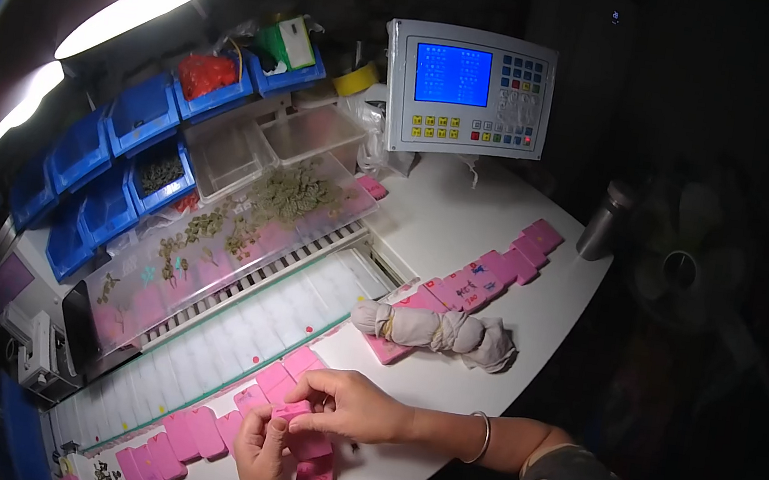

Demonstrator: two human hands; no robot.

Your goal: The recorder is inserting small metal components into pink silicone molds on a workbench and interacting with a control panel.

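Observation:
Between my two hands, near the front of the white table, is a small pink block that looks like a rubber mould. My left hand grips its left side, thumb up along the edge. From the right, my right hand pinches its upper right part with bent fingers. Another pink block lies just below my hands, partly covered. A row of similar pink blocks runs along the table to the left, and more pink blocks stretch away to the far right.
A rolled grey cloth bundle lies across some blocks. Beyond the hands is a long white bed with a green edge, then a clear tray of small green pieces. Blue bins, a control panel and a steel bottle stand behind.

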